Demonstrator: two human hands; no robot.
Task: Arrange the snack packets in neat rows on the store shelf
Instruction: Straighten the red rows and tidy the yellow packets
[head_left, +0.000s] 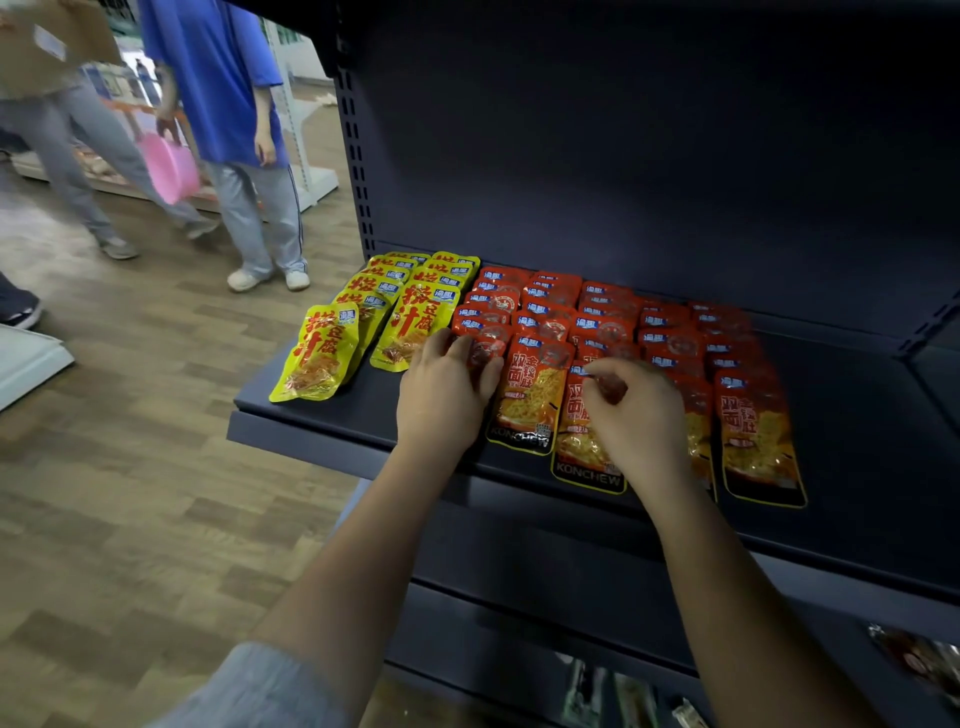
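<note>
Neatly, shelf holds yellow packets beside red packets.

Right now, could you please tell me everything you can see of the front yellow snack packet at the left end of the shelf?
The front yellow snack packet is a glossy, flat plastic pouch with large red characters, a small blue-and-white logo at its top right and a picture of orange food low down. It lies face up on the dark grey metal shelf, tilted slightly, its lower end near the front edge. It heads the leftmost yellow row, overlapping the packet behind it. Neither hand touches it.
</note>
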